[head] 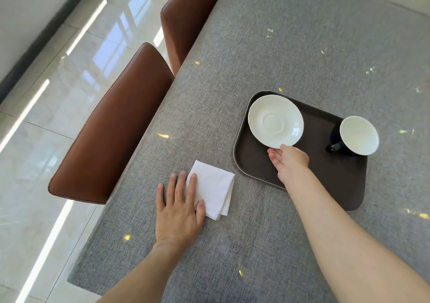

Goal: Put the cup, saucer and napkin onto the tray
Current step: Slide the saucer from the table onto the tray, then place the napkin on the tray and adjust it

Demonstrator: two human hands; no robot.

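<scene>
A dark brown tray (pixel 330 181) lies on the grey table. My right hand (pixel 287 160) grips the near rim of the white saucer (pixel 275 121), which is over the tray's far left corner. Whether the saucer rests on the tray or hangs just above it I cannot tell. The cup (pixel 356 136), dark outside and white inside, stands on the tray's far right part with its handle toward me. The folded white napkin (pixel 214 189) lies on the table left of the tray. My left hand (pixel 179 207) lies flat, fingers spread, covering the napkin's left edge.
Two brown leather chairs (pixel 116 128) stand along the table's left edge (pixel 149 125). A glossy tiled floor (pixel 46 93) runs to the left. The grey tablecloth (pixel 302 35) stretches beyond the tray.
</scene>
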